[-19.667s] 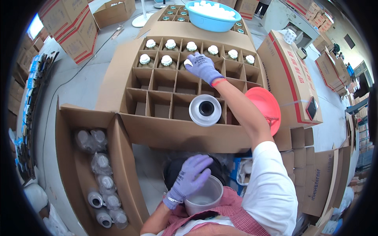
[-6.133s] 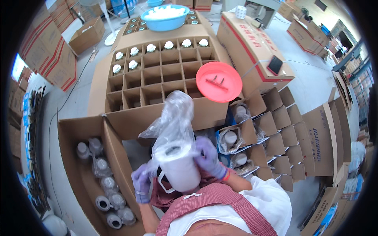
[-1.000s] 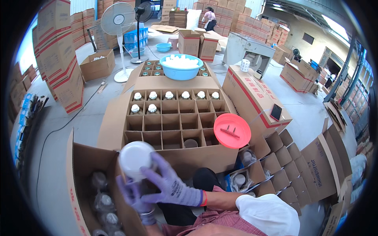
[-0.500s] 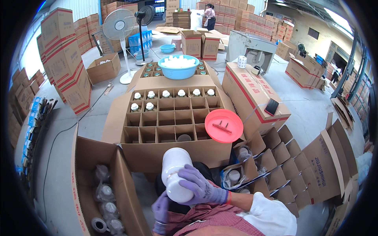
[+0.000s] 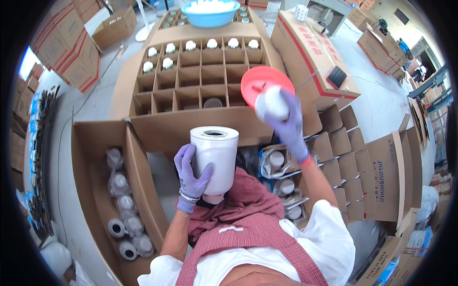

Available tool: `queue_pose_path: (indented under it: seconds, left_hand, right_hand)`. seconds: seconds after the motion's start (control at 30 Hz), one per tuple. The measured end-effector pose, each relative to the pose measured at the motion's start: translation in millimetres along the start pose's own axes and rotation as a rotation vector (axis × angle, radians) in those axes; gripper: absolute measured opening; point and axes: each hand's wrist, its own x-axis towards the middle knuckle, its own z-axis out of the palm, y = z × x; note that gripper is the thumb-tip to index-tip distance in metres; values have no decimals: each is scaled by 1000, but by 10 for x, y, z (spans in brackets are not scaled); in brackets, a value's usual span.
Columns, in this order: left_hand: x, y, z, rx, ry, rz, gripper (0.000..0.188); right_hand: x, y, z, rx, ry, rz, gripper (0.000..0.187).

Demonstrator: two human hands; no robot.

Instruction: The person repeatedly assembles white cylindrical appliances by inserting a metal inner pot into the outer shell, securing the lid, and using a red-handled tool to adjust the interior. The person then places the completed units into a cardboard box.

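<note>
My left hand (image 5: 192,177), in a purple glove, grips a large glossy white bottle (image 5: 219,159) from its left side. The bottle stands neck down over my lap, and its flat face with a round dark hole points up. In my gloved right hand (image 5: 292,128) is a rounded white cap-like piece (image 5: 271,104), smeared by motion. It hangs in front of a round red plate (image 5: 257,76), which bears small reddish pieces. Ahead is a divided carton (image 5: 188,88) with several white-capped bottles in its far rows; one dark round top shows in a near cell.
At my left an open carton (image 5: 88,190) holds several wrapped bottles. Right of me, a divided carton (image 5: 334,167) contains wrapped white items. A blue basin (image 5: 210,19) of white pieces sits beyond. A phone (image 5: 336,77) lies on a closed carton (image 5: 310,52).
My right hand has left the bottle and moved up and right with the white cap-like piece. My left hand has risen and taken hold of the bottle, now more upright. The view has tilted downward.
</note>
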Motion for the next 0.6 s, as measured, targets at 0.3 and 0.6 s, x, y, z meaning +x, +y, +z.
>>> queue_pose_path:
  seconds: [0.3,0.6]
  left_hand:
    - [-868,-247,-16,-328,90,-325,89]
    - [-151,5,-211,-606,-235,-521,35]
  right_hand:
    - [14,-396,688,179,-415,-352,46]
    - [-953,-1037,755,575,-595,-346,25]
